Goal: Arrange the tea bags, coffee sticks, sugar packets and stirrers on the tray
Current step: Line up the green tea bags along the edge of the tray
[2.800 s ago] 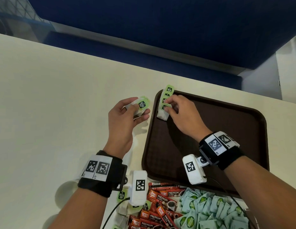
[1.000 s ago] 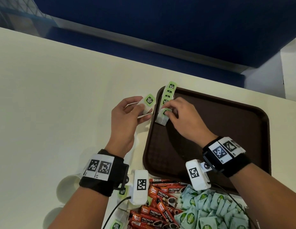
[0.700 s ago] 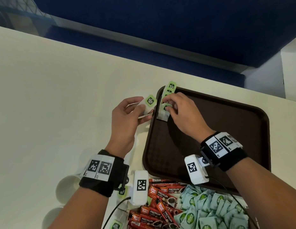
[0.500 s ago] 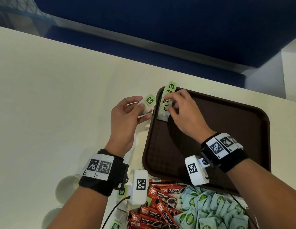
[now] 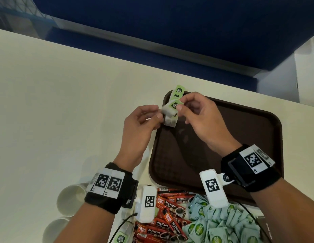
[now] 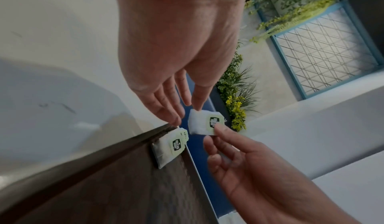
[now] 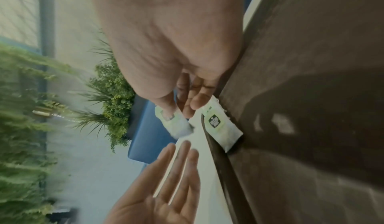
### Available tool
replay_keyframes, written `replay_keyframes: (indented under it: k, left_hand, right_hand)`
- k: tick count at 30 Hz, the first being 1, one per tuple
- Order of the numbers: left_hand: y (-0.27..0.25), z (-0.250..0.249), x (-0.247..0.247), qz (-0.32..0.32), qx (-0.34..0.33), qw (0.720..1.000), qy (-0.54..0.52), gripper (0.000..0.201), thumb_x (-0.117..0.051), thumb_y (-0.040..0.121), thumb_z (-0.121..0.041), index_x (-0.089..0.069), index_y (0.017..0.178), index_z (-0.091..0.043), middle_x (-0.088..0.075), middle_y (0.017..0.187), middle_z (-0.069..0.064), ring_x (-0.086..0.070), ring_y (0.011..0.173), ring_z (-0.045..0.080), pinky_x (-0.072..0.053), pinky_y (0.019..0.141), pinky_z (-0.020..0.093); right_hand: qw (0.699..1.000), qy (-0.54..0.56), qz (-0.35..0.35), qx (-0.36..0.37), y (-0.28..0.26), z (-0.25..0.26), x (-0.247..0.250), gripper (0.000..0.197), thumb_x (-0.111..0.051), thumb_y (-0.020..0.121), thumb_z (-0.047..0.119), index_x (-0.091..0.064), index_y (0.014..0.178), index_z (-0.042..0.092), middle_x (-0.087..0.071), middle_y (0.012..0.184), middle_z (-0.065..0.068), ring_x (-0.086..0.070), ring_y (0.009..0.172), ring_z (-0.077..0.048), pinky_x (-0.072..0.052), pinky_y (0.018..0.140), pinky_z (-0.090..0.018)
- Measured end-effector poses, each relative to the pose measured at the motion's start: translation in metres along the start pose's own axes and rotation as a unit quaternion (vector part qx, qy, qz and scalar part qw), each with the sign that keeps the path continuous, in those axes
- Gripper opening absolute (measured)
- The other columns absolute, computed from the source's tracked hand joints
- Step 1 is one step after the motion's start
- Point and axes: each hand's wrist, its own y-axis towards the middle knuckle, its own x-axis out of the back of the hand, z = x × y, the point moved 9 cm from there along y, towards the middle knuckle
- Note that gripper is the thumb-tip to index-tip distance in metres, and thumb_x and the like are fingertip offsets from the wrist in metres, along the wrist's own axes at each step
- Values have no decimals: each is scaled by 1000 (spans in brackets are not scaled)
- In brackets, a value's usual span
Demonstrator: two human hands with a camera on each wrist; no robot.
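Your right grip [image 5: 201, 118] pinches a tea bag [image 5: 170, 110] above the far-left corner of the tray [image 5: 240, 137]; your left grip [image 5: 138, 127], fingers straight, apparently touches it.

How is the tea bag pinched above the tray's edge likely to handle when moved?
Probably very light: the right hand carries the tea bag by a fingertip pinch. Likely soft and floppy, being a thin paper pouch. Flat, so unlikely to roll.

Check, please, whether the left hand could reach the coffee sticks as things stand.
Probably yes: the left hand is open, its thumb only touching the tea bag the right hand pinches, and the coffee sticks lie uncovered beside its wrist.
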Motion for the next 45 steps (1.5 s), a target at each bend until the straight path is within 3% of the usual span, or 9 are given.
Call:
replay_keyframes:
  k: [2,4,8,14,21,26,30,41,45]
  left_hand:
    - [-1,2,11,-25,0,1000,8,21,-79,98,-18,-76,118,-16,-82,112,4,-79,105,24,-63,92,34]
    - [-4,4,20,-39,7,999,4,21,-80,98,-20,-76,119,-16,-81,111,3,-79,102,24,-63,91,33]
    - [-7,2,26,-41,6,999,8,22,-79,99,-20,-76,120,-16,-81,110,5,-80,98,22,-60,85,29]
    - [-14,3,26,-35,4,999,18,21,-79,99,-19,-76,119,-18,-81,107,5,-80,95,20,-59,81,27]
    - [-20,6,30,-37,3,999,21,20,-79,98,-19,-77,118,-19,-80,105,5,-80,93,19,-59,82,27]
    - [-20,4,32,-39,1,999,28,20,-78,99,-19,-77,118,-19,-81,104,4,-80,92,17,-59,80,24]
    - [-20,1,31,-39,0,999,35,20,-78,99,-19,-77,119,-20,-81,105,3,-80,92,17,-60,80,23]
    - [-21,3,32,-46,8,998,41,20,-78,99,-19,-77,118,-19,-81,103,3,-80,93,19,-59,82,26]
    - [-24,1,34,-49,9,998,39,19,-77,99,-17,-77,118,-18,-81,105,4,-80,92,18,-60,83,27]
  right_hand:
    - [999,-39,5,16,-3,2,4,9,-73,101,24,-68,108,23,-76,101,5,-73,96,-13,-57,82,-29]
    - [996,-74,39,18,-9,0,0,8,-72,101,27,-68,107,25,-75,100,6,-72,95,-9,-55,84,-24]
    - [982,-143,121,-31,-21,-20,-18,5,-74,99,29,-70,103,29,-75,94,11,-69,90,-3,-49,81,-15]
    - [976,-210,53,3,-12,-32,-21,5,-74,99,23,-71,102,23,-68,99,12,-60,86,9,-42,74,-2]
    - [973,-229,7,44,0,-36,-21,8,-73,99,19,-70,104,23,-61,105,7,-60,88,-3,-43,75,-8]
    - [974,-224,-10,44,2,-41,-18,8,-74,98,21,-69,104,24,-60,102,7,-58,85,-4,-44,77,-15]
    - [975,-217,-13,47,2,-44,-19,13,-76,97,21,-68,106,26,-59,103,6,-60,87,-9,-51,78,-22]
    - [976,-209,-23,60,1,-39,-18,19,-77,96,24,-65,110,26,-61,104,8,-61,88,-9,-58,83,-35]
    - [974,-212,-49,63,-1,-33,-12,21,-77,97,25,-65,114,26,-59,108,8,-61,88,-7,-58,83,-32]
